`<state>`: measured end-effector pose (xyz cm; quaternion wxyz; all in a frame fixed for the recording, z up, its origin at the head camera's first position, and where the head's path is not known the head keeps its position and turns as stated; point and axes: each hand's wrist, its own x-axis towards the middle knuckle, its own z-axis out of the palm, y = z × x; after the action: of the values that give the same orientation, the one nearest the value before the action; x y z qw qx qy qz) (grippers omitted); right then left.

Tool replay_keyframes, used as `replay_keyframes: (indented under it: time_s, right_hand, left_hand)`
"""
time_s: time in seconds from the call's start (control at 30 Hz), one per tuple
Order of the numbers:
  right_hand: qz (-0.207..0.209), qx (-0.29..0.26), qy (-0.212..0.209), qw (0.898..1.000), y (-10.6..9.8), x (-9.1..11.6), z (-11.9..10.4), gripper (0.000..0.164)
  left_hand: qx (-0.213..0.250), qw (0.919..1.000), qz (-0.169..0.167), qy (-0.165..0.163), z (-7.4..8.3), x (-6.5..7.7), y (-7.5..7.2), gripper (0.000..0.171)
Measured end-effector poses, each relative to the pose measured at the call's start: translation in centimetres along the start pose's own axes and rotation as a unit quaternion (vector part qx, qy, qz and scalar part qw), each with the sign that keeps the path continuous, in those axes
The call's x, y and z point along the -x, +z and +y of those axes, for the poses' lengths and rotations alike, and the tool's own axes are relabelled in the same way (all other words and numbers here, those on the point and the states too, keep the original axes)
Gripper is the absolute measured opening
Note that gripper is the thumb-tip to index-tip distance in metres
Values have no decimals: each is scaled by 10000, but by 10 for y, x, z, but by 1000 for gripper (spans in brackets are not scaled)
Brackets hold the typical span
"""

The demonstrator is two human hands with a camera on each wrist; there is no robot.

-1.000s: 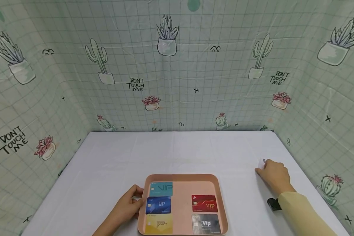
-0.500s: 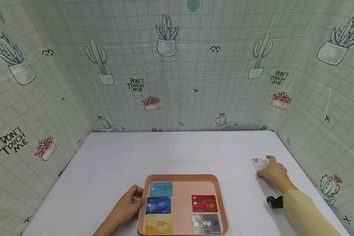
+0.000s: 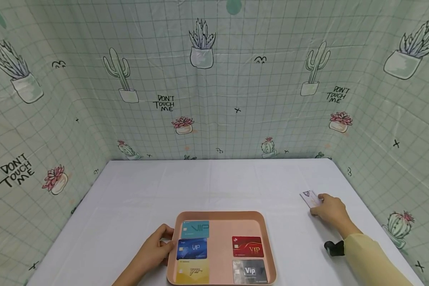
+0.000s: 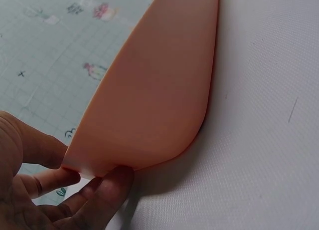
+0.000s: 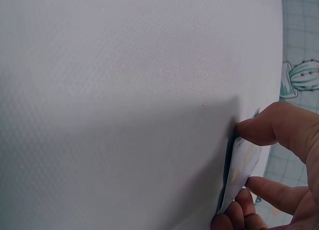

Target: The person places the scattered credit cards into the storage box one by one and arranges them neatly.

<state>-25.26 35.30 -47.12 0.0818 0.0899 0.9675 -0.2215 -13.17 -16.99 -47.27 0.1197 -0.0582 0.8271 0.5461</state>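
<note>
My right hand (image 3: 332, 210) pinches a pale card (image 3: 309, 198) with a small purple emblem, over the right part of the table. In the right wrist view the card (image 5: 240, 165) is seen tilted, thumb and fingers at its edges. My left hand (image 3: 151, 246) grips the left side of a pink tray (image 3: 221, 215); the left wrist view shows the fingers around the tray's rim. In the tray, a teal card (image 3: 195, 229), a blue card (image 3: 192, 249) and a gold card (image 3: 193, 271) form a left column. A red card (image 3: 248, 246) and a grey card (image 3: 250, 271) lie at its right.
A white cloth covers the table (image 3: 207, 184). Patterned curtains (image 3: 221, 87) with cactus drawings enclose the back and both sides. A black wrist device (image 3: 334, 248) sits at the right sleeve (image 3: 368, 258).
The pale card, mostly hidden behind the right hand a second ago, has come into view left of the fingers, which have shifted their grip. The left hand and tray stay put.
</note>
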Motion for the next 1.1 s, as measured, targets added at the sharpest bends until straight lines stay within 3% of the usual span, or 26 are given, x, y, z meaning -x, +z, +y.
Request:
replay_keyframes:
  time_s: [0.4,0.73,1.1]
  right_hand:
    - [-98,4,-177,9998,0,-1,-3,74]
    - [-103,-58,-359,9993,0,-1,-6,75]
    - [-113,-37,-387,9992,-1,0,-9,74]
  left_hand:
    - [-86,9999,120,-75,2,0,1,23]
    - [-5,10000,-53,46,0,1,-1,24]
    - [-95,10000,15,-9,0,-1,0,24]
